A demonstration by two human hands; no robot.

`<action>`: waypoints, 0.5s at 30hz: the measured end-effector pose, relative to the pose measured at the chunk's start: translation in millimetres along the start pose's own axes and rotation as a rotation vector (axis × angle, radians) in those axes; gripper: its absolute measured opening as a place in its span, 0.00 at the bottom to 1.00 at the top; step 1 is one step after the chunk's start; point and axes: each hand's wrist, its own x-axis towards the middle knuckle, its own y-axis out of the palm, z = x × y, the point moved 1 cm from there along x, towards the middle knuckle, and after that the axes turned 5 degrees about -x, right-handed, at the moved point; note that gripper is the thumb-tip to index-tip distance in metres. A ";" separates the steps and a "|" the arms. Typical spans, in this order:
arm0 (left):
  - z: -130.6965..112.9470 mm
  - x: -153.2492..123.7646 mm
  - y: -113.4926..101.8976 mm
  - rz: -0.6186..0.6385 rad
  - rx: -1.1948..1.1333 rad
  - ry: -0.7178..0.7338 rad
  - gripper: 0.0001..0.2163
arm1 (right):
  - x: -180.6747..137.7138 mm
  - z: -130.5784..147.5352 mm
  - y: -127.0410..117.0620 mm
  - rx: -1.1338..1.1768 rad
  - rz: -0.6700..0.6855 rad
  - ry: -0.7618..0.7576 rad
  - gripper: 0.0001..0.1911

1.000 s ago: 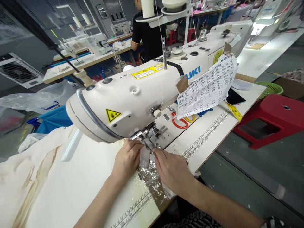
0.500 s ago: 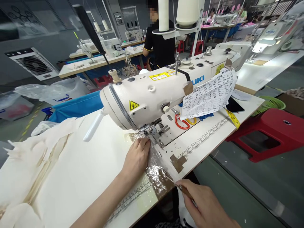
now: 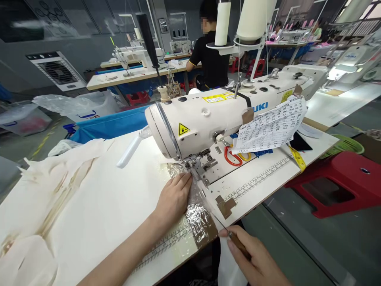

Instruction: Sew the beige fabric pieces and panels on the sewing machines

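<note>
My left hand lies palm down on the work surface just in front of the sewing machine's presser foot. Its fingers are flat, with the tips partly hidden, beside a strip of white fabric. My right hand, at the table's front edge, grips an awl by its wooden handle. The thin metal shaft points up and left along the fabric strip. White fabric hangs over the edge below my right hand. Shiny clear tape covers the table between my hands.
Cut white fabric pieces lie on the left of the table. Red-handled scissors, a handwritten sheet and a yellow tape measure are to the right. A red stool stands beyond the edge. A person in black sits behind.
The view has shifted, so the machine and table appear further right. My left hand stays near the presser foot. My right hand still holds the awl, whose handle now shows more.
</note>
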 end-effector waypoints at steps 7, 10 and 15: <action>17.0 -1.5 1.0 -0.037 -0.158 0.041 0.22 | 12.6 2.5 23.2 0.921 -0.035 0.361 0.20; 17.2 -2.8 1.8 -0.048 -0.156 0.048 0.22 | 12.6 8.0 33.2 1.145 -0.031 0.448 0.22; 11.9 2.8 0.3 -0.054 -0.077 0.045 0.20 | 16.0 12.7 35.7 1.049 -0.026 0.457 0.23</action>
